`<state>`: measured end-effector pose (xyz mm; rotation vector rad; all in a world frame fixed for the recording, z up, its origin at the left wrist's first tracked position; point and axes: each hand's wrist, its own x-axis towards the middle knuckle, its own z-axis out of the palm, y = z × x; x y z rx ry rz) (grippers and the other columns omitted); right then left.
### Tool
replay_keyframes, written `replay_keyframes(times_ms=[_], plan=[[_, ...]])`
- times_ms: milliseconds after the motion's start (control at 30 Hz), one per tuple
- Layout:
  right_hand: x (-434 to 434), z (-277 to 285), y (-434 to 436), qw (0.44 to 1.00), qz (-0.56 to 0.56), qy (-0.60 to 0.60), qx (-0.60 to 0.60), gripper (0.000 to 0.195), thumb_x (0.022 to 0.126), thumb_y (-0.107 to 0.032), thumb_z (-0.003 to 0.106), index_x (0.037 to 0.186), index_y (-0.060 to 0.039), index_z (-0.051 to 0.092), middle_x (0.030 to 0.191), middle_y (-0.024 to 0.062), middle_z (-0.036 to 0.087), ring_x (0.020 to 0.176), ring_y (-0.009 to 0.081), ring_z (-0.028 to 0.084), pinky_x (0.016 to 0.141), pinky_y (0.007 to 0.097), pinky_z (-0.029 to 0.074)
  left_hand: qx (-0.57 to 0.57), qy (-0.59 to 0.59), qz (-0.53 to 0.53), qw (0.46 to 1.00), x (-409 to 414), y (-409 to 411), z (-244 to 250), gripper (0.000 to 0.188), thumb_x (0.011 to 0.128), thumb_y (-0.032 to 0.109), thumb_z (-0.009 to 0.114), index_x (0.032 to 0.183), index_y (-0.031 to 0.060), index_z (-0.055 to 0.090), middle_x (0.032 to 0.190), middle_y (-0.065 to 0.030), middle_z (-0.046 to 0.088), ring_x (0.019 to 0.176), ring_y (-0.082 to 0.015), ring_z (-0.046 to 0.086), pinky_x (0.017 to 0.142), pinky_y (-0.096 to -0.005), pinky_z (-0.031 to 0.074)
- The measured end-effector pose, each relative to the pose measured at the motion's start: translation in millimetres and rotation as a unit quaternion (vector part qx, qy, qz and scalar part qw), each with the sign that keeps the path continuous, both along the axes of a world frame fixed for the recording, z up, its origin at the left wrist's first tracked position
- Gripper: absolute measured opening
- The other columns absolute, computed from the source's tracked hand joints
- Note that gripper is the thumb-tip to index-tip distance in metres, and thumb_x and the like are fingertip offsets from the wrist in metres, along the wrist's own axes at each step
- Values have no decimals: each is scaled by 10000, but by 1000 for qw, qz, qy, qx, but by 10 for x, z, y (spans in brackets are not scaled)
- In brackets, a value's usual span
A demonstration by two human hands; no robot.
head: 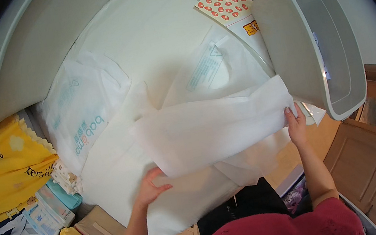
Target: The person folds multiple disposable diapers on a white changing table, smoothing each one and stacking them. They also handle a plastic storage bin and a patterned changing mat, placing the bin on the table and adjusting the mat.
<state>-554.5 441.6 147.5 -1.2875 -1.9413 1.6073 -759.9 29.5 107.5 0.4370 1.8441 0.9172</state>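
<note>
A thin white sheet, perhaps a non-woven bag (214, 128), is spread in front of me over the pale table. My right hand (296, 125) pinches its right edge between thumb and fingers. At its lower left corner is my left hand (152, 187), fingers behind the edge and thumb apart; whether it grips the sheet is unclear. Beyond the sheet lies a translucent bag (223, 62) with a printed blue-green panel. To the left, another white bag (88, 99) with blue-green lettering lies on the table. More thin white material hangs below the sheet near my lap.
A grey plastic bin (292, 41) lies on its side at the right, beside a patterned packet (229, 0). Another large grey container (44, 47) stands upper left. Yellow printed fabric (14, 167), packets (47, 209) and a cardboard box (100, 227) are along the left. A wooden cabinet door (363, 161) is lower right.
</note>
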Motion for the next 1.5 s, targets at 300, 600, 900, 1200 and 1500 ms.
replay_keyframes(times_ms=[300, 600, 900, 1200, 1500], plan=[[-208, -97, 257, 975, 179, -51, -124, 196, 840, -93, 507, 1012, -1, 527, 897, 4, 562, 864, 70, 472, 761, 216, 386, 144, -11, 476, 868, 62, 465, -154, 131, 871, 95, 482, 980, 23, 493, 882, -32, 553, 803, -88, 493, 720, -220, 414], [-773, -353, 420, 982, 81, -134, 107, 220, 811, -157, 541, 730, 39, 481, 566, 10, 408, 535, 108, 377, 494, 295, 336, -148, 248, 380, 879, -451, 540, -229, 196, 830, 145, 521, 968, 11, 484, 807, -83, 562, 741, -150, 535, 696, -271, 434], [-986, -768, 431, 957, 90, -107, 255, 345, 751, -290, 554, 934, 1, 583, 825, 133, 595, 835, 229, 533, 775, 311, 394, -76, 463, 270, 841, -418, 709, -417, 614, 755, 209, 611, 1238, -20, 308, 1035, -166, 498, 1018, -266, 463, 882, -329, 363], [-2117, -388, 668, 981, 36, -177, -77, 370, 754, -314, 595, 834, 47, 590, 749, 76, 567, 713, 165, 506, 673, 285, 398, -1, 60, 512, 857, -1339, 1150, -364, 413, 787, 290, 617, 1030, -25, 506, 896, -40, 512, 847, -122, 453, 781, -241, 364], [-1982, -526, 669, 994, 8, 74, 83, 169, 780, -164, 611, 763, 4, 612, 653, -20, 530, 607, 49, 428, 568, 200, 366, 116, 195, 539, 811, -1286, 1141, -671, 175, 839, 211, 560, 774, 68, 483, 683, 52, 415, 622, -45, 335, 549, -183, 297]])
